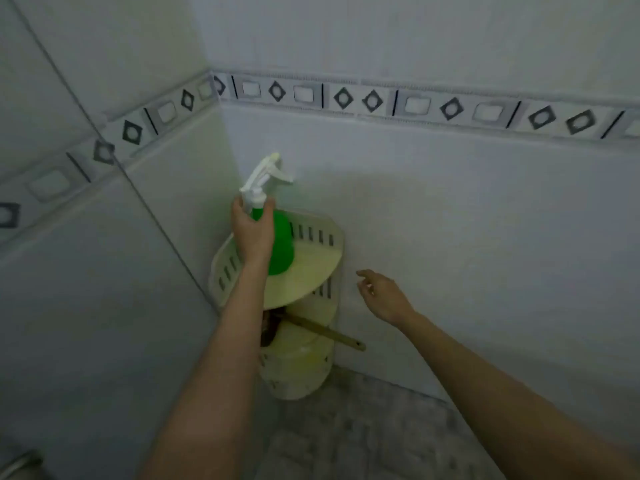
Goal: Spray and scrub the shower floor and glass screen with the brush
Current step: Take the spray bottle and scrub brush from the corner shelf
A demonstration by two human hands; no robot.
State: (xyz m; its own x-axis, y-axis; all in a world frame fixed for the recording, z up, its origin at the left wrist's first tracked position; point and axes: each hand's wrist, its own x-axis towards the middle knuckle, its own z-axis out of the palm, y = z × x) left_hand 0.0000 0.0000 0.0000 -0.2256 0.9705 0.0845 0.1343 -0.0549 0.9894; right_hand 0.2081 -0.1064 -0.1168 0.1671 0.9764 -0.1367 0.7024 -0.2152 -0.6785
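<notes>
Walls [485,220]: pale tiles that fill most of the frame and meet in a corner at the middle.
Floor [363,438]: grey speckled tiles, bottom middle of the frame.
Tile band [374,98]: a strip of dark diamonds and pale squares across the top of the frame.
Corner shelf [311,268]: cream plastic with slots, set in the corner, one tier above another.
Spray bottle [282,244]: green with a white trigger top, upright over the top tier; it is not clear if it rests on the tier.
Brush [325,331]: lies on the lower tier, and its wooden handle sticks out to the right.
Left hand [252,233]: fingers and thumb wrap round the bottle's neck.
Right hand [382,296]: loose, fingers spread, holds nothing, just right of the shelf.
</notes>
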